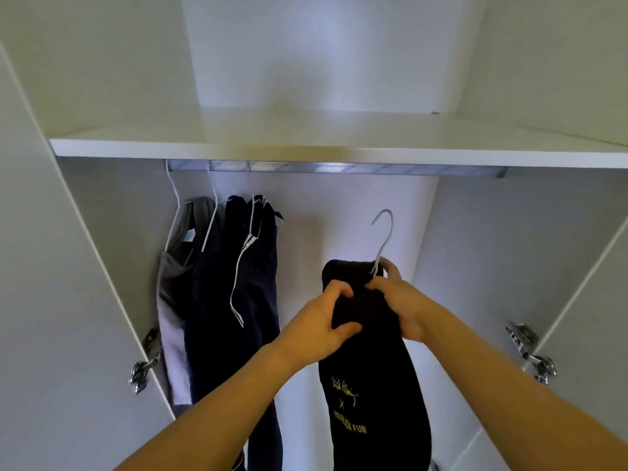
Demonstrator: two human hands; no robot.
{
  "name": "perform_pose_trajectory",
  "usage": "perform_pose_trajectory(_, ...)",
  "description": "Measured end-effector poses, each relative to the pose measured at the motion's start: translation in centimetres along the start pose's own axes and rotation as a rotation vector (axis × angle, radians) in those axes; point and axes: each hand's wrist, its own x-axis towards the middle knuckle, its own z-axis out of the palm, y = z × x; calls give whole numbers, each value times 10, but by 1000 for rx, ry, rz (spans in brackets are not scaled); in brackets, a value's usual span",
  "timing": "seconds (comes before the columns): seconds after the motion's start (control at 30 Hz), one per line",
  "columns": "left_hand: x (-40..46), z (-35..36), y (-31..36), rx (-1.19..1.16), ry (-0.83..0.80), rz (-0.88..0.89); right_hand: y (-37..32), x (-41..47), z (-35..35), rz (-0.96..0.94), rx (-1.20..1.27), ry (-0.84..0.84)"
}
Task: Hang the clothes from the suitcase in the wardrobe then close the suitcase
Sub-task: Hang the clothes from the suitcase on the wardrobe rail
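black garment on a white hanger, held up inside the wardrobe, hook not yet on the rail.

both hands are clamped on the dark cloth at centre frame: the left hand bunches the fabric with curled fingers, while the right hand grips cloth and the hanger's neck together, probably to keep the garment from sliding off while the hook, free in the air below the rail, is lifted. yellow writing low on the cloth reads a signature-like scrawl, an "x", and what looks like "black fun", partly folded away. at middle left a grey top and navy trousers with white stripes already hang from the rail, pushed to that side, leaving room on the right. the suitcase is not in view.
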Motion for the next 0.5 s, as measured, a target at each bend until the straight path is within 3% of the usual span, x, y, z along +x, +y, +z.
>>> perform_pose_trajectory(0.13,35,-10,-17,137,112,55,-19,43,0,-80,-17,-105)
perform_pose_trajectory(0.3,66,-30,-31,-95,200,-39,-47,78,-10,-160,-21,-157)
perform_pose_trajectory(0.5,103,-52,-38,-65,384,-101,-59,102,-8,-253,-345,-317)
